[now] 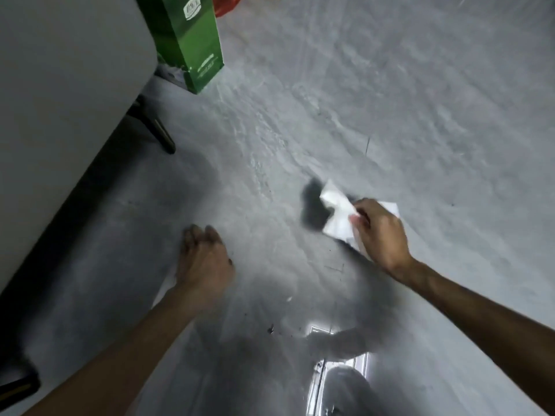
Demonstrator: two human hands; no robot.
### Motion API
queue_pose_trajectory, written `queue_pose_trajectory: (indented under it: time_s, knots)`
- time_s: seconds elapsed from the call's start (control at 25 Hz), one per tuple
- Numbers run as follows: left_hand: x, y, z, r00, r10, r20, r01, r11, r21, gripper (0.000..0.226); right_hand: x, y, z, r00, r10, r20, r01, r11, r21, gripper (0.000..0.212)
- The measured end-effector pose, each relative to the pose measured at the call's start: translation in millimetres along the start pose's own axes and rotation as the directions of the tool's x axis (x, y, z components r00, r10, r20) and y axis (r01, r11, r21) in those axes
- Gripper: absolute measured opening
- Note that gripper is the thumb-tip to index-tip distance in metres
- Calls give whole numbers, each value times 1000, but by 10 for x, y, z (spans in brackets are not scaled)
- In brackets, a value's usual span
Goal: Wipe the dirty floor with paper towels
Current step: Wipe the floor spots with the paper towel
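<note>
My right hand (380, 232) holds a white paper towel (338, 214) just above the grey floor (360, 100), and the towel casts a dark shadow to its left. My left hand (204, 259) hovers low over the floor at centre left, palm down, fingers loosely together, with dirt on its fingers and nothing visibly in it. A sliver of white shows under its wrist. Small dark crumbs of dirt (270, 328) lie on the glossy floor near the bottom centre.
A white table top (60, 85) with a dark leg (159, 133) fills the left side. A green paper bag (192, 40) stands on the floor beside it, with something red (225, 6) behind. Another dark leg (18, 382) shows at bottom left.
</note>
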State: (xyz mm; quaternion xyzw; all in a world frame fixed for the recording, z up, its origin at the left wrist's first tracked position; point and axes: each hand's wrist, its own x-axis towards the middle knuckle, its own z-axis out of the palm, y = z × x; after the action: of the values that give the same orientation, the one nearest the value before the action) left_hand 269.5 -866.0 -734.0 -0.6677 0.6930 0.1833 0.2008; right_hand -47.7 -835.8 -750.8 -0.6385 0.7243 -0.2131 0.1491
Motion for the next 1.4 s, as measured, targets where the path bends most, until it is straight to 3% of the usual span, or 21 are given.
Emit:
queue_pose_trajectory:
  time_s: [0.12,0.2,0.28,0.36,0.44,0.52,0.6,0.68,0.72,0.8,0.88,0.96,1.04,1.12,1.2,1.32,1.4]
  knots:
    - [10,396,10,988,155,-6,-155,984,-87,75,498,428,2,942,312,-124,-323,944,-75,25]
    - [49,513,63,981,193,33,-190,979,-79,75,408,371,288,936,302,-182,-328,935,-134,32]
    - [98,545,87,977,176,118,-176,984,-14,78,55,24,575,981,165,-100,-175,980,-98,27]
    - [122,625,55,972,120,205,-122,993,0,80,-445,-367,754,991,-59,117,63,997,-36,39]
    - [142,710,-16,971,66,231,-68,998,3,75,-868,-571,760,928,-302,216,298,953,51,48]
    - [151,767,-66,966,37,256,-41,999,11,71,-1039,-454,528,879,-393,270,371,919,131,43]
    - [153,794,-81,964,24,264,-25,1000,0,67,-892,-106,135,948,-274,161,264,961,81,39]
    - [144,859,-74,979,58,196,-56,998,-13,65,-580,448,-320,997,-22,-70,17,997,-70,38]
    - [143,936,-65,986,117,122,-118,993,-2,66,-397,790,-517,976,124,-180,-149,980,-133,37]
    - [139,1148,-39,967,255,18,-255,967,22,72,-81,1420,-761,864,388,-320,-454,876,-163,34]
    - [120,1382,9,950,302,83,-306,951,37,78,56,1813,-810,734,578,-356,-650,750,-121,40]
    - [149,1477,82,942,303,144,-320,941,113,82,104,1888,-667,666,646,-374,-722,684,-104,43]
    - [186,1446,129,939,312,146,-333,931,152,82,68,1703,-433,730,548,-408,-653,735,-181,39]
    - [200,1418,129,939,310,152,-331,933,142,80,-138,1358,-191,871,356,-338,-446,862,-242,38]
    - [188,1419,96,939,298,170,-319,941,113,79,-545,898,40,964,165,-210,-213,950,-229,44]
    - [166,1391,37,930,312,192,-327,944,47,77,-1199,180,340,990,-30,136,52,986,-159,66]
    - [128,1283,-51,936,329,124,-311,939,-146,68,-1374,81,369,959,-130,250,162,980,-112,70]
